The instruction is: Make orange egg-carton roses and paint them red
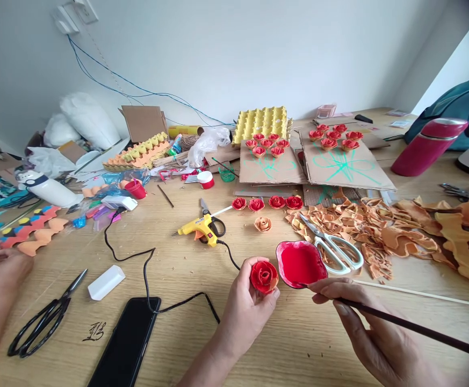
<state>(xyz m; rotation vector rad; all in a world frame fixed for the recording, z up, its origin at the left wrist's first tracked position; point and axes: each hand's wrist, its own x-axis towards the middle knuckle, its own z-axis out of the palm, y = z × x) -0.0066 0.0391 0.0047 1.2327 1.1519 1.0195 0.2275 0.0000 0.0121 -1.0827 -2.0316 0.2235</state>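
Between the thumb and fingers of my left hand (248,306) sits a paper rose (265,276), mostly red with bare orange patches along its lower right petals. My right hand (363,317) is closed around a dark-handled paintbrush (403,324), its tip dipping at the near edge of a small dish of red paint (301,263). The bristles are hidden in the paint or behind the rim. Just beyond lies an unpainted orange rose (262,224), with a row of red roses (276,202) behind it.
A yellow glue gun (200,228) with its cord, white-handled scissors (337,250), black scissors (44,317) and a phone (125,344) lie around. Orange carton scraps (363,226) pile at right. Cardboard sheets (347,166) carry red roses. Another person's hand (4,271) is at left.
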